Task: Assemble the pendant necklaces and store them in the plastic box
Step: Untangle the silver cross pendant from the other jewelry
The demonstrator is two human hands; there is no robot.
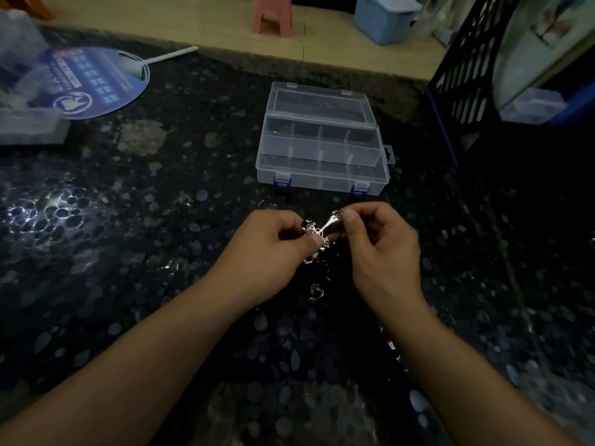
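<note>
Both the left hand (273, 243) and right hand (383, 243) pinch a silver pendant (318, 235); plastic box (322, 146) open beyond, fan (96, 82) far left.

Desk (135, 194): dark polished stone, speckled with pale pebble-shaped flecks; glare patch at left. Floor (206, 24): light wood-toned, beyond the desk's far edge. Stool (272, 15): pink plastic, standing on the floor. Storage bin (383, 17): pale blue, lidded, on the floor right of the stool. Lattice basket (467, 75): black, at the desk's right edge. Hand fan (96, 82): round, blue printed, white handle, lying flat at far left. Lighting: dim overall.
</note>
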